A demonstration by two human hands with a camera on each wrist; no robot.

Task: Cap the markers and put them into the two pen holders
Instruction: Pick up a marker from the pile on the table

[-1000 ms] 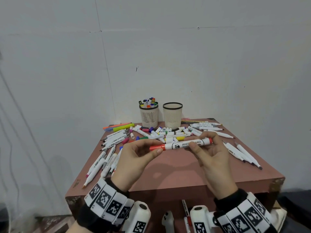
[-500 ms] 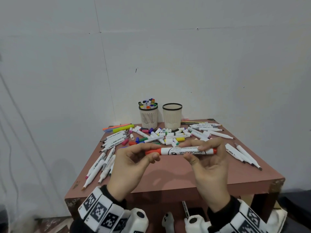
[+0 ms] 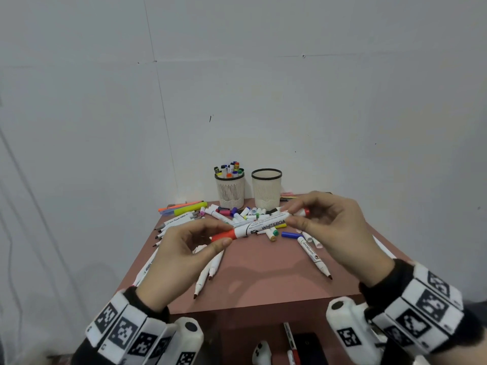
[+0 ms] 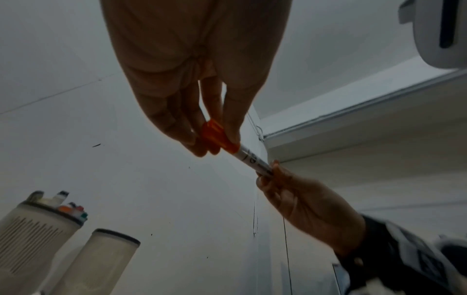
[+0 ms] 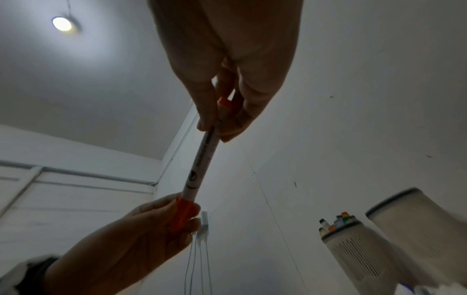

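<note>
Change: you lifted the marker (image 3: 259,225) and tipped it toward the holders | left hand (image 3: 181,256) pinches its red cap (image 3: 223,235) | right hand (image 3: 334,227) pinches the other end | cap looks on | next: the empty holder (image 3: 266,189)
</note>
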